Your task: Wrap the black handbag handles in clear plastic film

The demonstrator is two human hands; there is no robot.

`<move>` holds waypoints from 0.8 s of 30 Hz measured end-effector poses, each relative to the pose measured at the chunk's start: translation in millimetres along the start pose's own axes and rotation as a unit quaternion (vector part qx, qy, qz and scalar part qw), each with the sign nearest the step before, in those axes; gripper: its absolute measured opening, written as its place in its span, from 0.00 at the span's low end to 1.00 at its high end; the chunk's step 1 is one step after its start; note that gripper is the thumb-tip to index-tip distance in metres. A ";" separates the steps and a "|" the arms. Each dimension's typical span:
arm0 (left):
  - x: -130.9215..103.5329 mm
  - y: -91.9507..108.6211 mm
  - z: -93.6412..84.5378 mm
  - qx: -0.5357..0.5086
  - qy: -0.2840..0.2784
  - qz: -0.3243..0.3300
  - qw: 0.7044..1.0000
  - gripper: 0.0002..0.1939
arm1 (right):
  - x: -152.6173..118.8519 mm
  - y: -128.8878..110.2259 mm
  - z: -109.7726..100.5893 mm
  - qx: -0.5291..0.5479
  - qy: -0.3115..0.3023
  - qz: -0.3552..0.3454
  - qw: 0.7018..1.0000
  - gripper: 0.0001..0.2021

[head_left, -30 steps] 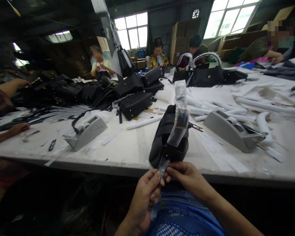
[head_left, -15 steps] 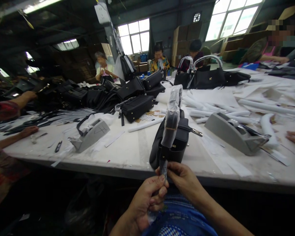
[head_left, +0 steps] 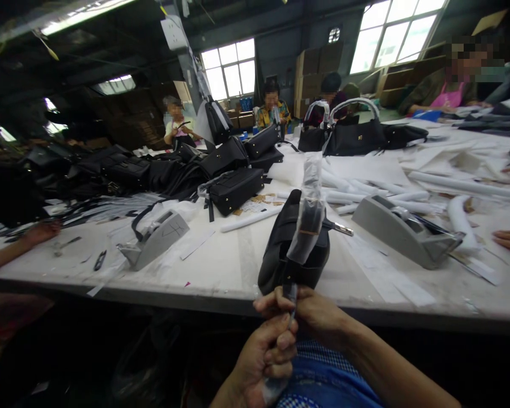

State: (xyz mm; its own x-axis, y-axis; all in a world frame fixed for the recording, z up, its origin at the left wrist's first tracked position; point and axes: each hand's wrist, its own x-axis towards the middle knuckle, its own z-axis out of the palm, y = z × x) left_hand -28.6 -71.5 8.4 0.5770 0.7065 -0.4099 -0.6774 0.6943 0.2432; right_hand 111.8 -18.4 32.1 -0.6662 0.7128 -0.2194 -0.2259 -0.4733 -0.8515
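Grips plastic-wrapped strap [head_left: 289,294] in curled left hand [head_left: 266,354], closes right hand [head_left: 321,311] on it just above, both at near table edge [head_left: 221,294]. Has black bag [head_left: 274,255] right beyond, at that edge, wrapped handle [head_left: 309,209] up. Shows gaps on both sides, towards left tape dispenser [head_left: 157,241] and, over paper strips [head_left: 376,272], right tape dispenser [head_left: 408,229].
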 end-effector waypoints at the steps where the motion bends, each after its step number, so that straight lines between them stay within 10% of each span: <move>1: 0.8 -0.9 -0.8 0.021 0.007 0.010 1.000 0.17 | -2.5 -2.2 0.5 -0.031 0.002 -0.006 0.999 0.04; 5: 4.9 0.1 -2.7 0.191 0.027 0.078 0.978 0.24 | -27.9 -21.0 -10.0 -0.274 0.033 -0.044 0.960 0.09; 10: 19.0 -0.6 -2.6 0.329 0.079 0.194 0.921 0.28 | -48.4 -78.9 -30.8 -0.371 0.295 -0.184 0.861 0.20; 16: 32.0 -9.4 -0.1 0.441 0.086 0.249 0.858 0.31 | -8.3 -182.7 -0.5 -0.132 0.185 -0.204 0.952 0.29; 20: 18.5 8.9 9.1 0.567 0.081 0.330 0.751 0.27 | 11.7 -247.9 11.6 -0.257 0.238 -0.165 0.922 0.32; 24: 3.0 46.7 15.3 0.573 0.193 0.492 0.627 0.15 | 19.2 -273.6 -8.2 -0.433 0.336 -0.227 0.805 0.34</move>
State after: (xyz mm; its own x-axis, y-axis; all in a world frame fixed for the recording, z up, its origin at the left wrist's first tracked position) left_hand -51.5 -34.8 32.0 -0.1661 0.9374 0.3062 0.2807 -0.2528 0.9259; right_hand 166.6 129.0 257.0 -0.0531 0.9673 0.2480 0.4364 0.2459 -0.8655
